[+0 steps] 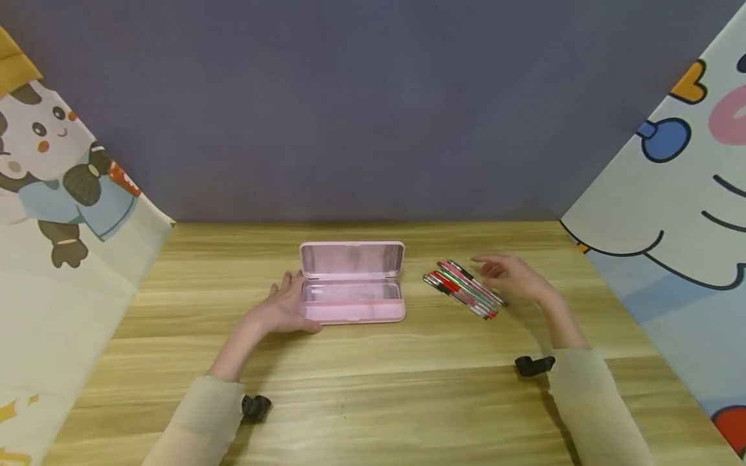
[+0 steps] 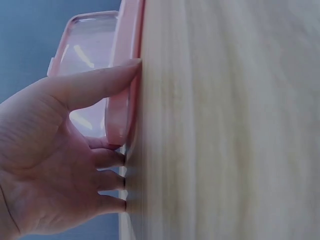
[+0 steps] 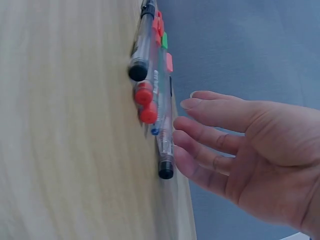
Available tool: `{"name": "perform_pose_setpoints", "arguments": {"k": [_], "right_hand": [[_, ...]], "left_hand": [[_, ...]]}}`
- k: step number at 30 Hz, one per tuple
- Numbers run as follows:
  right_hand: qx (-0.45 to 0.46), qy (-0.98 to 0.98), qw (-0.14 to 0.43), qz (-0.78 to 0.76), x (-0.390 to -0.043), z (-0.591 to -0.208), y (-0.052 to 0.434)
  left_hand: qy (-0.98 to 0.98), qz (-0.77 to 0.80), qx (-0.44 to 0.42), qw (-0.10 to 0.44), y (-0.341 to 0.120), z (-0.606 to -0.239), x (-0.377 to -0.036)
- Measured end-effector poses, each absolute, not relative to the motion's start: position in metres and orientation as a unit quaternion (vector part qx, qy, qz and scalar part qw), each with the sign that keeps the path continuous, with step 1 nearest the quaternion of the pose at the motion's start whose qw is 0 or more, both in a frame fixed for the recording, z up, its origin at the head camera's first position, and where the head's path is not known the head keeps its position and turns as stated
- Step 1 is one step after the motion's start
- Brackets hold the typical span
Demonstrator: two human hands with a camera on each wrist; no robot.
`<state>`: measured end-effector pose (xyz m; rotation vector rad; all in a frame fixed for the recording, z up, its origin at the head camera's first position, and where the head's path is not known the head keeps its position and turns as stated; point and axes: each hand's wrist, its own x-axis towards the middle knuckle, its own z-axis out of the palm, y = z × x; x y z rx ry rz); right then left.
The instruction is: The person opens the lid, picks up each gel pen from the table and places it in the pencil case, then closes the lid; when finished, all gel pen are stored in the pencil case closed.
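Pens (image 1: 464, 288) lie just beside right hand (image 1: 513, 277) fingers (image 3: 200, 137).

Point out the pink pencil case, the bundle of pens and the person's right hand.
pink pencil case (image 1: 352, 309), head view, front wall of the open tray.
bundle of pens (image 1: 463, 288), head view, middle of the barrels.
right hand (image 1: 513, 275), head view, back of the hand.

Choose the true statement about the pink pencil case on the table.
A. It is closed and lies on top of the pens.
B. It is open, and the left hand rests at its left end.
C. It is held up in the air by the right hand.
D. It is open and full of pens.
B. The pink pencil case has its lid raised, and the left hand touches its left end on the table; the pens lie outside it, near the right hand.
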<state>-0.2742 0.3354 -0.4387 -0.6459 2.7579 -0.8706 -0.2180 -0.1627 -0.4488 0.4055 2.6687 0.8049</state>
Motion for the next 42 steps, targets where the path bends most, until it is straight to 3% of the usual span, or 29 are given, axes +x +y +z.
{"name": "perform_pose_setpoints", "arguments": {"k": [26, 35, 42], "right_hand": [[-0.236, 0.917, 0.146, -0.287, -0.285, -0.44, 0.342], [-0.275, 0.915, 0.044, -0.291, -0.28, -0.42, 0.323], [-0.324, 0.879, 0.025, -0.35, -0.272, -0.398, 0.27]], "left_hand": [[0.941, 0.251, 0.143, 0.174, -0.156, -0.442, -0.22], [0.942, 0.257, 0.14, 0.167, -0.156, -0.442, -0.22], [0.945, 0.25, 0.129, 0.167, -0.159, -0.442, -0.22]]}}
